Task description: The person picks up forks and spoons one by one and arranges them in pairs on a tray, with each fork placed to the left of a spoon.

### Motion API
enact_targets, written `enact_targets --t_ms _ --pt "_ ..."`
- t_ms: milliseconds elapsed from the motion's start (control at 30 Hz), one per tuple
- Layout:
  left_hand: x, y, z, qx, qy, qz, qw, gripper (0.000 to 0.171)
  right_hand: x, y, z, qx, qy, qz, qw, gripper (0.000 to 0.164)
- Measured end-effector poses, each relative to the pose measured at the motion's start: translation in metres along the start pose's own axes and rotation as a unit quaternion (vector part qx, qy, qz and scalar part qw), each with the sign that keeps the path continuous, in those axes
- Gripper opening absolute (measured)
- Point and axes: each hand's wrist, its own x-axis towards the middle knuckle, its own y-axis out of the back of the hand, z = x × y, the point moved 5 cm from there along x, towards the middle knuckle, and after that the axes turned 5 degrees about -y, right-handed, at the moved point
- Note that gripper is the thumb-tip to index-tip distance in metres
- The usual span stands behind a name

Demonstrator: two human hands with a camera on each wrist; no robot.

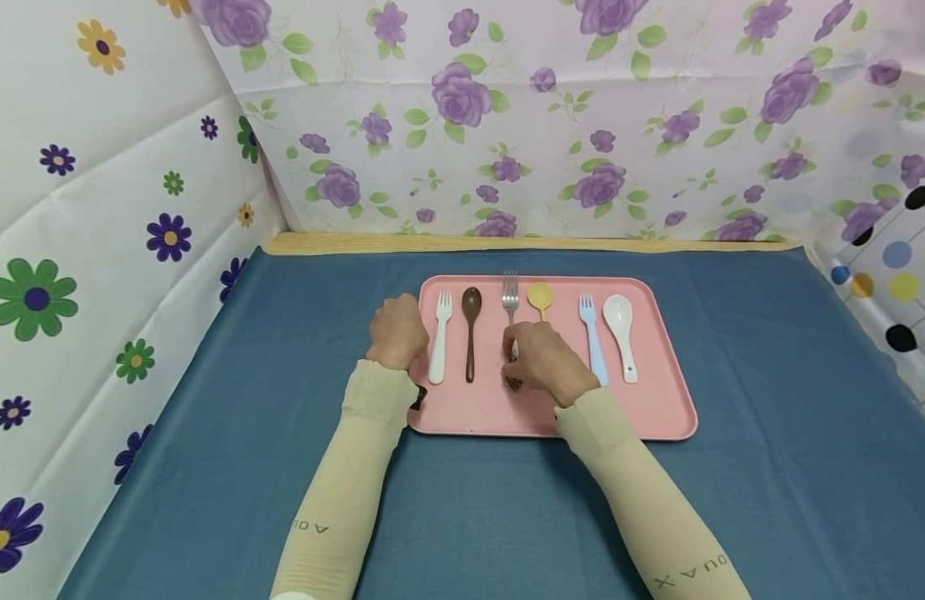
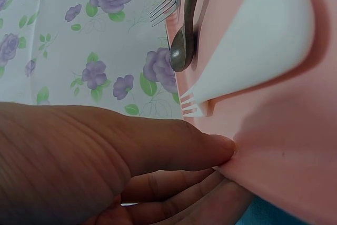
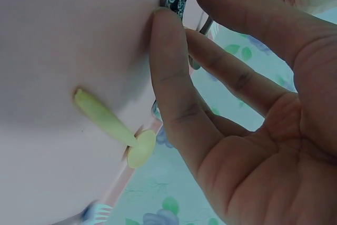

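My left hand (image 1: 397, 332) grips the left rim of the pink tray (image 1: 477, 421), its thumb (image 2: 210, 148) on top and the other fingers below the edge. Closest to it lies a white fork (image 1: 439, 342), then a dark brown spoon (image 1: 471, 329). In the middle of the tray my right hand (image 1: 547, 360) pinches the handle of a metal fork (image 1: 511, 293) between thumb and index finger. That handle is dark with a pale pattern, seen in the right wrist view. Partly behind the right hand is a yellow spoon (image 1: 540, 296).
On the tray's right side lie a light blue fork (image 1: 593, 346) and a white spoon (image 1: 620, 333). Blue cloth (image 1: 282, 375) covers the table around the tray. Flowered sheets (image 1: 402, 167) stand behind and at the left, with a spotted one at the right.
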Motion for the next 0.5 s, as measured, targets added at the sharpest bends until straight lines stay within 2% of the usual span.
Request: enact_targets --t_ms 500 --pt "-0.0007 0.0011 0.0013 0.003 0.008 -0.003 1.0 0.01 0.0041 0.0002 0.0039 0.007 -0.008 0.005 1.0 0.013"
